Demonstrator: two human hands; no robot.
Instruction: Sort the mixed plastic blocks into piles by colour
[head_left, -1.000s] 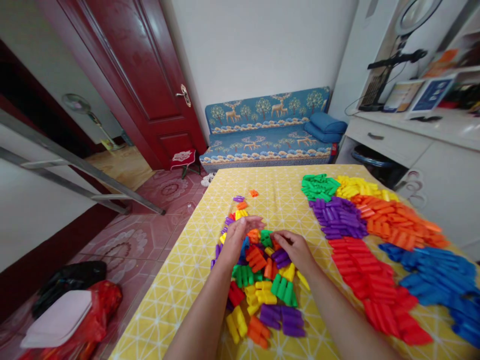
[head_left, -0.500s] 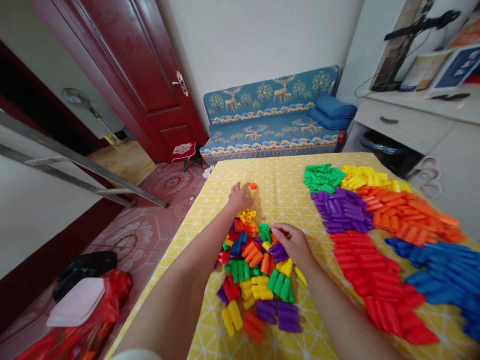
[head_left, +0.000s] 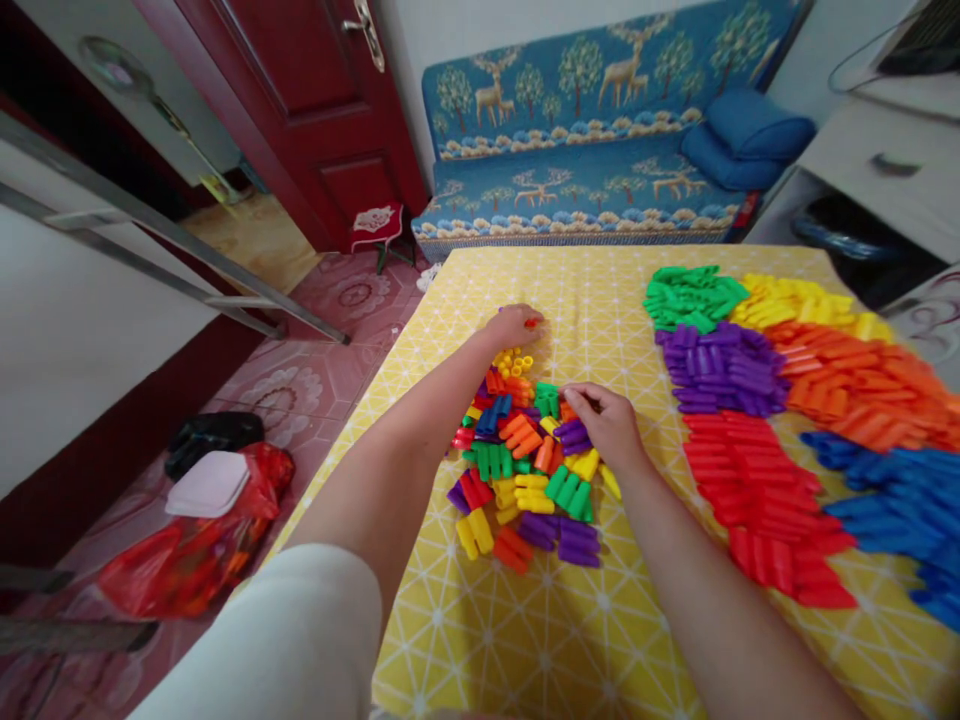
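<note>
A mixed pile of coloured plastic pieces lies on the yellow patterned tablecloth. Beyond its far end my left hand is closed over a small orange piece, which shows only in part at the fingers. At the pile's right side my right hand has thumb and fingers pressed together, beside a green piece and a purple piece. What, if anything, it holds is hidden.
Sorted heaps stand on the right: green, yellow, purple, orange, red and blue. A sofa is behind the table. Bags lie on the floor at left.
The view has tilted down and nearer to the table. My left hand has closed over the small orange piece that lay just beyond its fingers. My right hand stays beside the pile.
</note>
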